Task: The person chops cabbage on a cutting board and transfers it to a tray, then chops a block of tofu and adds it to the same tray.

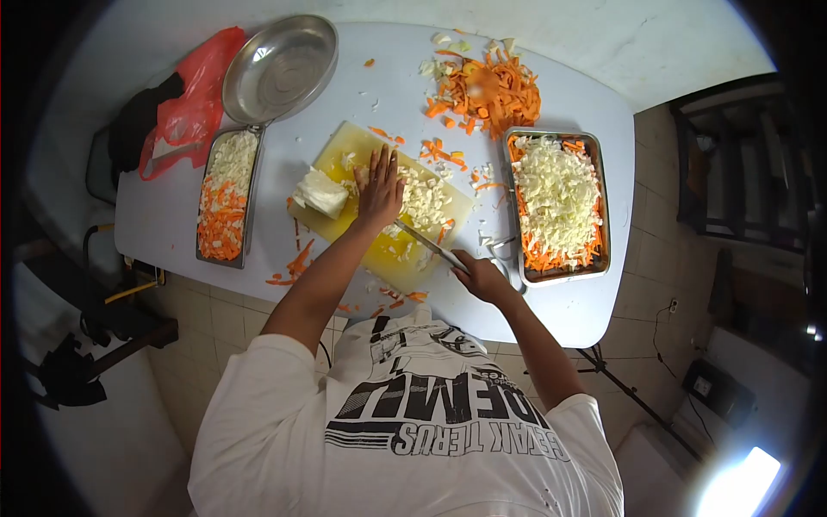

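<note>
My right hand (pixel 484 278) is closed around the handle of a knife (pixel 422 239). Its blade points up and to the left, across the cutting board (pixel 355 138). Flat on the board, near the blade's tip, my left hand (pixel 379 188) has its fingers stretched out; whether it touches the blade is hidden. Chopped cabbage (pixel 425 200) is spread over the board to the right of that hand. An uncut chunk of cabbage (pixel 321 192) sits at the board's left edge. Carrot bits lie around the board.
At the right stands a metal tray (pixel 605 207) of shredded cabbage and carrot. A narrower tray (pixel 250 215) of chopped vegetables is at the left, beside a metal bowl (pixel 284 69) and a red plastic bag (pixel 185 116). Carrot peelings (pixel 495 95) are heaped at the back.
</note>
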The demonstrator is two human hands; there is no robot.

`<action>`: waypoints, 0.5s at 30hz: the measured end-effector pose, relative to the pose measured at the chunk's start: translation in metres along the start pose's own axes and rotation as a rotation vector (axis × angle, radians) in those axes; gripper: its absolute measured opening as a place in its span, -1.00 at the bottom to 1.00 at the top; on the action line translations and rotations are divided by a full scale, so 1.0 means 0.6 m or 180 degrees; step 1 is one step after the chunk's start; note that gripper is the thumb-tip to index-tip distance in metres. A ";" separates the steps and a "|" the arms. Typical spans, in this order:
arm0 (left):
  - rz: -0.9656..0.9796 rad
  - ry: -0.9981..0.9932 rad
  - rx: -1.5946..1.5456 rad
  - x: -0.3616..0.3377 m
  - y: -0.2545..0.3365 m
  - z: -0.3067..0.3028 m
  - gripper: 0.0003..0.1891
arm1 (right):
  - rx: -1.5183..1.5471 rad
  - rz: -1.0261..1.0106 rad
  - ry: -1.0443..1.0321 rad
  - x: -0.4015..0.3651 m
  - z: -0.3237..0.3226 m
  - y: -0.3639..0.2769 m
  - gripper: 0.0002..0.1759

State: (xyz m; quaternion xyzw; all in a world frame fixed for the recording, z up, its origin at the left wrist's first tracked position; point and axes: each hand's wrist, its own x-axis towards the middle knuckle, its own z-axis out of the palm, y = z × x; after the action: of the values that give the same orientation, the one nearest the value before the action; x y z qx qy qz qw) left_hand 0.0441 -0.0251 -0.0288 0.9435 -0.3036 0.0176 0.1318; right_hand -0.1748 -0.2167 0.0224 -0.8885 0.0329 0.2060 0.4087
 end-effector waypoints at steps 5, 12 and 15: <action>-0.0106 0.0219 -0.0204 -0.010 -0.001 -0.045 -0.39 | -0.0045 -0.0024 0.0249 -0.027 -0.003 -0.042 -0.58; -0.0091 0.0154 -0.0348 -0.041 -0.029 -0.023 -0.39 | -0.0815 0.0148 0.0073 -0.010 0.019 -0.044 -0.56; -0.0069 0.0162 -0.0599 -0.048 -0.034 -0.015 -0.39 | -0.0993 0.0400 -0.0042 -0.012 0.027 -0.058 -0.58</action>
State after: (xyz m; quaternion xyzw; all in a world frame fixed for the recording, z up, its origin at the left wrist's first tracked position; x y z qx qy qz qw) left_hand 0.0327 0.0096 -0.0283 0.9294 -0.2902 0.0115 0.2277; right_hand -0.1789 -0.1825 0.0405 -0.9360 0.0533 0.2396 0.2523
